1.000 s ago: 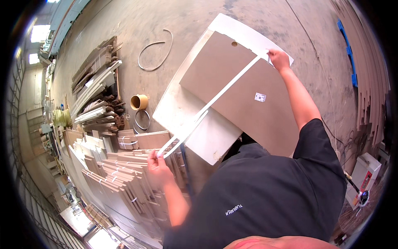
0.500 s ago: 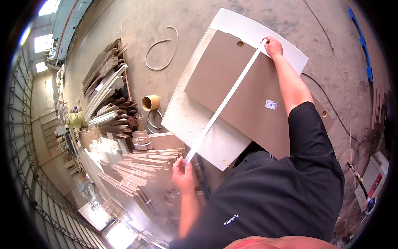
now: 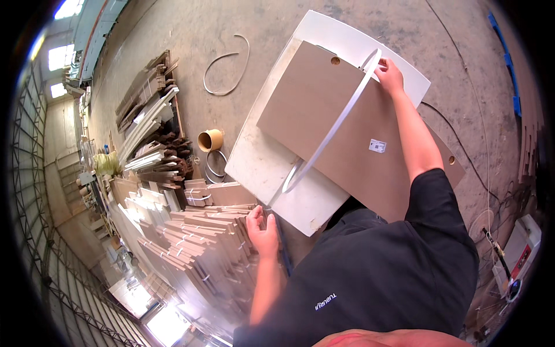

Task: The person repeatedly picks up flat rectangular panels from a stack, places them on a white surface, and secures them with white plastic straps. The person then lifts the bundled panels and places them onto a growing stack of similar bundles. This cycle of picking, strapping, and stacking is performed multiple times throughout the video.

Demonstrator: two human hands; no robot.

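Note:
A brown board (image 3: 324, 98) with round holes lies across a larger white panel (image 3: 254, 156) in front of me. Over the board arches a narrow white strip (image 3: 341, 118), bowed upward, with both its ends curling back. My right hand (image 3: 391, 76) is at the far end of the strip, its fingers bent against the strip's edge; the fingertips are partly hidden. Off the near-left edge of the panel, my left hand (image 3: 263, 234) hangs free of the strip, thumb and fingers apart and nothing in it. A small white label (image 3: 377, 146) sits on the board.
Stacked brown boards (image 3: 191, 237) stand close by my left hand. Beyond them are piled offcuts (image 3: 150, 139), a cardboard tube (image 3: 210, 140) and a loose strip (image 3: 247, 63) on the floor. A dark cable (image 3: 457, 124) runs along the right side.
My left hand has let go of the strip's near end, and its fingers have spread. The strip has gone from taut and straight to bowed and curled. My right hand has shifted slightly right.

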